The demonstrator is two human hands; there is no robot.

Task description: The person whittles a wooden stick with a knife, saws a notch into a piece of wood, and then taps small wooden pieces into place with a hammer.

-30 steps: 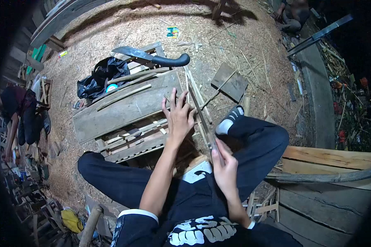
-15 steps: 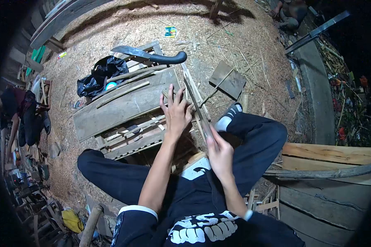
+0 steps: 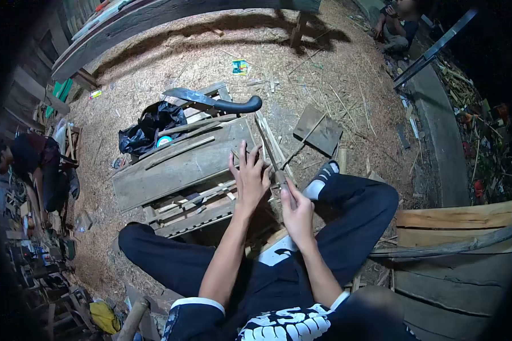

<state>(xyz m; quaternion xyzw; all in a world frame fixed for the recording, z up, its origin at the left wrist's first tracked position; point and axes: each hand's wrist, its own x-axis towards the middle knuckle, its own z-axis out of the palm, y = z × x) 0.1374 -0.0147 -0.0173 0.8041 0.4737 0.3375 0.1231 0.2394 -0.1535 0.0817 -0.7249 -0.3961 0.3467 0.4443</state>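
Right grip is holding long tool at near end | seeming stiff, light; best held there | left grip: cannot tell

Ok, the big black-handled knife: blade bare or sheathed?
Bare. The black-handled knife lies with its metal blade showing right to the tip, nothing covering it.

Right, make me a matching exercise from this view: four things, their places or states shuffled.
1. large knife with curved black handle
2. crinkled black plastic bag
3. square brown wooden board
4. bare right hand

A. gripping a long narrow tool
B. on the ground under a thin stick
C. beside a blue-and-white round object
D. blade pointing left

Pairs: 1-D, 2-C, 3-B, 4-A
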